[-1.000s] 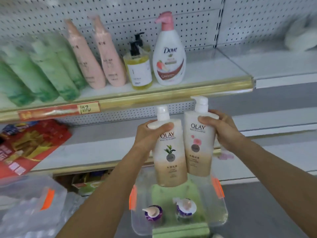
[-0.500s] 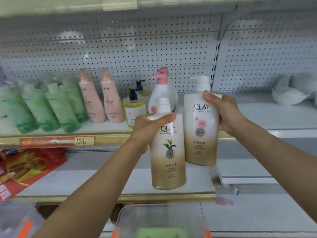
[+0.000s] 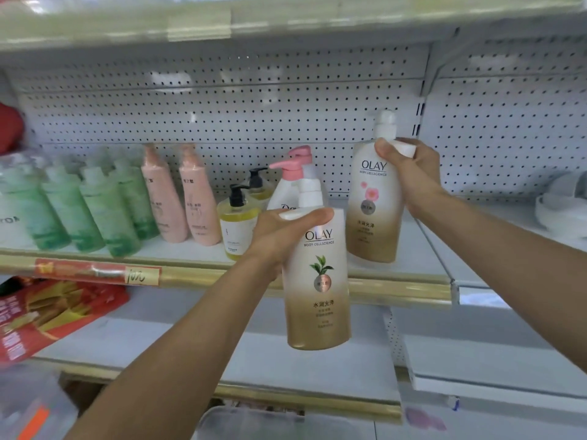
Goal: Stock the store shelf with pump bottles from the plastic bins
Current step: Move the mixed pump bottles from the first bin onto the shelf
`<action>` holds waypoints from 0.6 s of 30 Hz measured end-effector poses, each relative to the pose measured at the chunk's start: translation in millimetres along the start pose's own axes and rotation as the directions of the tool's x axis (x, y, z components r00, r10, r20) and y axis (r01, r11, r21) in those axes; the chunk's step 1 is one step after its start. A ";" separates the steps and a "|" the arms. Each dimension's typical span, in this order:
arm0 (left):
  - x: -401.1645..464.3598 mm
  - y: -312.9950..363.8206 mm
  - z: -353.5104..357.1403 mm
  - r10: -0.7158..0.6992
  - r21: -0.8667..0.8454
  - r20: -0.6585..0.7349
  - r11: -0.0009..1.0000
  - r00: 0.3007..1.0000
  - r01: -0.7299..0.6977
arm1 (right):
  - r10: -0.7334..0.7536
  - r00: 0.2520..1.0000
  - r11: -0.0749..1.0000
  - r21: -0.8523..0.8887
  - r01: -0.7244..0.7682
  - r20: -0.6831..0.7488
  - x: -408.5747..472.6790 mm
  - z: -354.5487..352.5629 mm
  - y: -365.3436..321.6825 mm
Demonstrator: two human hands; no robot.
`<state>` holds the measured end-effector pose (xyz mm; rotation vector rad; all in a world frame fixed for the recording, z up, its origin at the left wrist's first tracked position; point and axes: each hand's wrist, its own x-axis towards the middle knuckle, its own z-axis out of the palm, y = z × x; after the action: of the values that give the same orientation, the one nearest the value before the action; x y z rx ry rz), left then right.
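- Head view: our right hand [image 3: 409,176] is wrapped round the shoulder of the pink-flower Olay bottle [image 3: 374,204], thumb across the front, fingers curled behind. Its base sits at or just above the middle shelf [image 3: 413,258]; we cannot tell whether it has touched down.
- Gripping high, near the pump, keeps the bottle upright and the label facing out, which we judge suits a store display.
- Our left hand [image 3: 286,236] clamps the green-leaf Olay bottle [image 3: 317,281] the same way at the shoulder. It hangs in the air in front of the shelf's gold edge, lower than the other bottle, likely waiting its turn.
- The spot we aim for lies to the right of the white Dove bottle [image 3: 295,182] with the pink pump, where bare shelf shows. Filling from there would carry the row on rightward.
- Further left stand two yellow soap bottles [image 3: 236,227], two pink bottles [image 3: 181,198] and blurred green bottles [image 3: 92,204].
- The clear bin [image 3: 254,423] shows only as a rim at the bottom edge; its contents are out of view.
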<state>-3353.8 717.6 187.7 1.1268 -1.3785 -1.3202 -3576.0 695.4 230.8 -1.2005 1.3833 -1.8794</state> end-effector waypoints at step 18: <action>7.7 -6.6 11.3 -0.024 -0.016 -0.045 1.000 0.999 0.024 | 0.104 0.968 0.954 -0.297 -0.033 0.228 9.8 -25.8 43.5</action>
<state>-3366.1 712.0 180.8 1.1595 -1.3234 -1.3120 -3607.4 684.8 191.4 -1.4476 1.5776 -1.4584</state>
